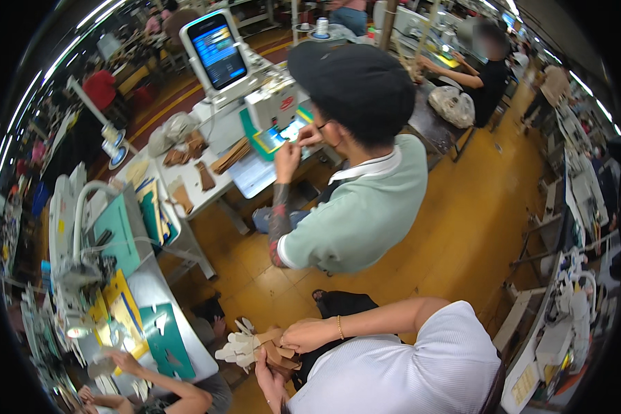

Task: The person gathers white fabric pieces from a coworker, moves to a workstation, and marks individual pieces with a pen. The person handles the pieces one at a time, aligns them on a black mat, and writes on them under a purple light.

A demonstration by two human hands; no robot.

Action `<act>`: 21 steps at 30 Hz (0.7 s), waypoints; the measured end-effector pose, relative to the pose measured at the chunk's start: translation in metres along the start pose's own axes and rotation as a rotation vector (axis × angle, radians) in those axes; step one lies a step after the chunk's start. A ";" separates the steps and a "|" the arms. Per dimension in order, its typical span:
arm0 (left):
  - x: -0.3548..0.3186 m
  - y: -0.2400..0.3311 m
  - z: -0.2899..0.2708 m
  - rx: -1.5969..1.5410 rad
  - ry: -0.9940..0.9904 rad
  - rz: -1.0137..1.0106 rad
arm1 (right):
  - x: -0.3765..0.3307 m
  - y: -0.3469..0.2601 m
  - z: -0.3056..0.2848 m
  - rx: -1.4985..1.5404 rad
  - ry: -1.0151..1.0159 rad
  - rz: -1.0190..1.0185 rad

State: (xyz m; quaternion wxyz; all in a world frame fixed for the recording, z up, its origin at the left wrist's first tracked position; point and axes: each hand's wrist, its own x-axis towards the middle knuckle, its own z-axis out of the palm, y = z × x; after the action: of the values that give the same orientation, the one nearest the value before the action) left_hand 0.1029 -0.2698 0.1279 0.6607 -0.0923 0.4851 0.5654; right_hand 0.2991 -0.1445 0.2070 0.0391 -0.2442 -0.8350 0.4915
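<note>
My right hand [307, 336], with a thin gold bracelet on its wrist, comes in from the right. Its closed fingers grip the upper side of a bundle of brown, leather-like cut pieces [278, 353]. Below it, my left hand [270, 381] clasps the same bundle from its near side. Cream-white pieces [238, 348] with rounded, lobed ends fan out at the bundle's left side. The bundle hangs in front of my white ribbed top, above the tiled floor. Fingertips are partly hidden behind the pieces.
A person in a pale green shirt [355, 221] and dark cap works at a sewing machine [272, 107] with a screen [217, 55]. Brown pieces [231, 155] lie on that table. At lower left, another worker's arm [159, 383] reaches by a green template [165, 341]. Machines [566, 324] line the right.
</note>
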 end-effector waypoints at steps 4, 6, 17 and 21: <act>-0.006 0.003 -0.024 0.020 0.035 0.036 | 0.007 -0.020 0.028 -0.015 -0.085 0.033; -0.022 0.011 -0.022 0.009 0.014 0.091 | 0.013 -0.036 0.031 -0.026 -0.183 0.040; -0.057 -0.027 -0.095 -0.306 0.206 0.341 | 0.070 -0.062 0.089 -0.137 -0.600 -0.169; -0.060 -0.075 -0.121 -0.513 0.338 0.478 | 0.095 -0.049 0.102 -0.224 -0.787 -0.296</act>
State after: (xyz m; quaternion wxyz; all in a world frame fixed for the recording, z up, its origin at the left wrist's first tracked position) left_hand 0.1075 -0.4164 0.0781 0.3763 -0.2307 0.4379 0.7832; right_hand 0.1660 -0.2032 0.1796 -0.2391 0.0814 -0.8604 0.4426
